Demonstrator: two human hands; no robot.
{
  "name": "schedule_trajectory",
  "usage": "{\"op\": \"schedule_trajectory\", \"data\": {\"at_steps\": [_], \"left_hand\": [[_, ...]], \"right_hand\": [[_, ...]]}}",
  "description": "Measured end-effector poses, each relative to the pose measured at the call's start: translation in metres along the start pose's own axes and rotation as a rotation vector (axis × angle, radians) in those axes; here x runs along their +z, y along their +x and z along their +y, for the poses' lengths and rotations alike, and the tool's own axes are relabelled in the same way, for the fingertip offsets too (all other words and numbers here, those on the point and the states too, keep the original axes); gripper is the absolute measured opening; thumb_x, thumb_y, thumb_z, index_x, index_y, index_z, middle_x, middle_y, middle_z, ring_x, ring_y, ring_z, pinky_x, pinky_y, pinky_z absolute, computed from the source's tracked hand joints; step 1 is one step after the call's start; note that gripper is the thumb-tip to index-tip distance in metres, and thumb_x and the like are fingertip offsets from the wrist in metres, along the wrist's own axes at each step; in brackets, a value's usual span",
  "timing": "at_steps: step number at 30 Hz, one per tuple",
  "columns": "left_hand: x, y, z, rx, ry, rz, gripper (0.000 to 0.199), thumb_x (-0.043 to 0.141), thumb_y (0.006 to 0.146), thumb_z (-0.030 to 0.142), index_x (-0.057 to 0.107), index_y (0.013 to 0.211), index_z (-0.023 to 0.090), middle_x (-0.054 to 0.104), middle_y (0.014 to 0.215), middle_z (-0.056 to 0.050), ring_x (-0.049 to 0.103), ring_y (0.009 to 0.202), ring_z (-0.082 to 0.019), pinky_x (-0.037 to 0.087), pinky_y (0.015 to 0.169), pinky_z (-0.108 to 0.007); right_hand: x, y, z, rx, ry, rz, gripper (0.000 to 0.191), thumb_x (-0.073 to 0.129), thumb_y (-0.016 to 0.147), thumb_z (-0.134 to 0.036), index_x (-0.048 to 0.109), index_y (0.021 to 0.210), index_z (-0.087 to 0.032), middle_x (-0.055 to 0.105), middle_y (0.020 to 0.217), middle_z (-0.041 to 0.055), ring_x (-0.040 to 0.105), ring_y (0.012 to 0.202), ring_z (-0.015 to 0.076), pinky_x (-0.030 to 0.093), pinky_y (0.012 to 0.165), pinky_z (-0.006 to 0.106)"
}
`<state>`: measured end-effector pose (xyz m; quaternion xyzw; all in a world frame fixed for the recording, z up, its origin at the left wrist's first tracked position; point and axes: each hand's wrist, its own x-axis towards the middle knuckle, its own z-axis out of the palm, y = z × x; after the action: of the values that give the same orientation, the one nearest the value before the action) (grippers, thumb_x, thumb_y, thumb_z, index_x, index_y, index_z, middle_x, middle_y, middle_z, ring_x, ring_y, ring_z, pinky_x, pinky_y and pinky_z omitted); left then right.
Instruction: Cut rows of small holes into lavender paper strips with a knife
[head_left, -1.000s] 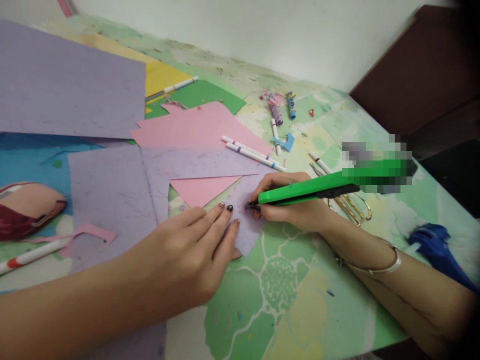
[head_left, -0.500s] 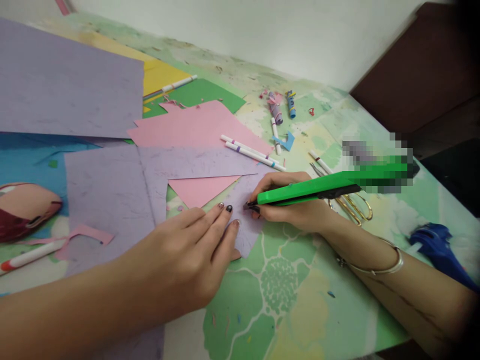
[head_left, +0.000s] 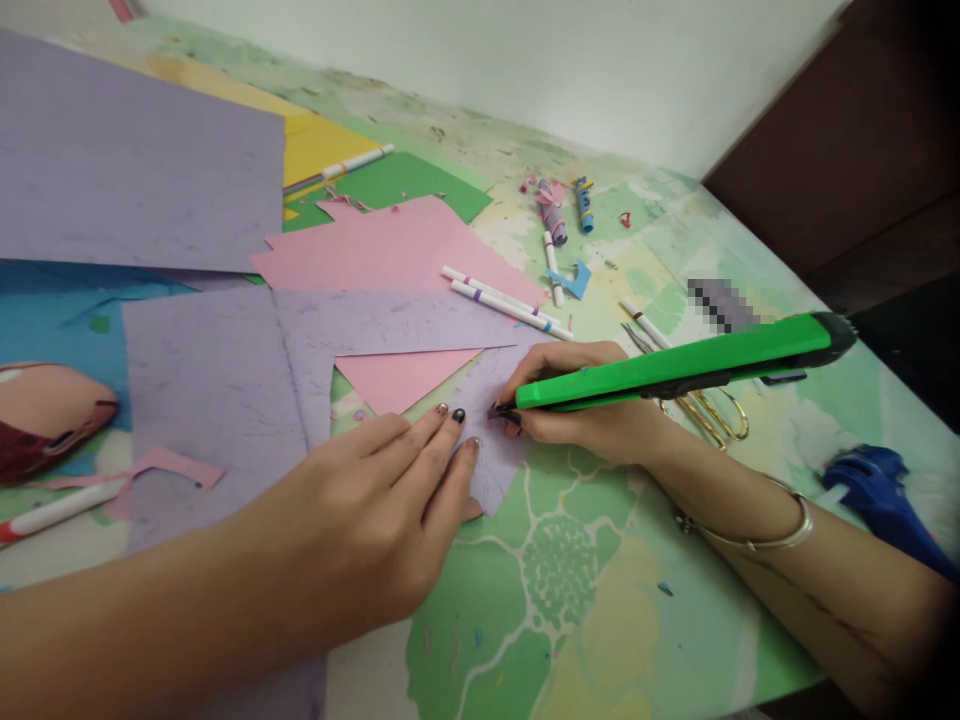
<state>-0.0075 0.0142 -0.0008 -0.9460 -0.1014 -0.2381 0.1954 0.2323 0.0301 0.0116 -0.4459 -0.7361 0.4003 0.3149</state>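
Two hands on the job. Left hand (head_left: 375, 505) lies palm down, fingers extended and near together, fingertips resting on the small purple paper piece (head_left: 499, 472); not gripping anything. Right hand (head_left: 604, 437) is closed around the green cutter (head_left: 667, 368) near its front end, body slanting up and back over the wrist. Dark tip sits at the purple piece, just right of the left fingertips; can't tell how deep it goes. Piece lies on the floral tablecloth (head_left: 555, 670), between the hands, below the pink sheet (head_left: 397, 250). Two white markers lie crossways on that sheet's right side. Gold-handled scissors (head_left: 701, 418) sit partly behind right hand and cutter. Silver bracelet (head_left: 804, 528) on right wrist, blue tool (head_left: 874, 492) beyond it.
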Motion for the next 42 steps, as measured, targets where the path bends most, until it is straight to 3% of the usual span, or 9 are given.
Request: {"op": "schedule_trajectory", "data": {"at_steps": [27, 34, 42], "left_hand": [[-0.0010, -0.0012, 0.0001, 0.006, -0.005, -0.021, 0.029, 0.045, 0.100, 0.009, 0.074, 0.105, 0.004, 0.077, 0.105, -0.017, 0.077, 0.089, -0.028, 0.063, 0.071, -0.042], [-0.0022, 0.0006, 0.0014, -0.010, 0.000, -0.012, 0.028, 0.047, 0.100, 0.009, 0.074, 0.104, 0.005, 0.077, 0.104, -0.016, 0.077, 0.088, -0.028, 0.062, 0.071, -0.041], [0.0007, -0.0016, 0.0004, 0.011, 0.012, -0.024, 0.025, 0.050, 0.099, 0.010, 0.074, 0.106, 0.005, 0.077, 0.105, -0.017, 0.077, 0.090, -0.028, 0.062, 0.072, -0.041]], "right_hand": [[0.0033, -0.0007, 0.0003, 0.024, 0.026, 0.027, 0.010, 0.069, 0.071, -0.009, 0.069, 0.079, -0.016, 0.072, 0.073, -0.0002, 0.065, 0.066, 0.0123, 0.051, 0.060, 0.022], [0.0059, -0.0017, -0.0011, -0.041, -0.117, 0.072, 0.009, 0.069, 0.070, -0.011, 0.070, 0.077, -0.016, 0.073, 0.074, -0.0008, 0.065, 0.067, 0.0117, 0.050, 0.062, 0.021], [0.0066, -0.0016, 0.0009, 0.037, 0.011, 0.088, 0.009, 0.069, 0.068, -0.011, 0.069, 0.076, -0.016, 0.072, 0.070, -0.0008, 0.066, 0.063, 0.0125, 0.050, 0.057, 0.021]]}}
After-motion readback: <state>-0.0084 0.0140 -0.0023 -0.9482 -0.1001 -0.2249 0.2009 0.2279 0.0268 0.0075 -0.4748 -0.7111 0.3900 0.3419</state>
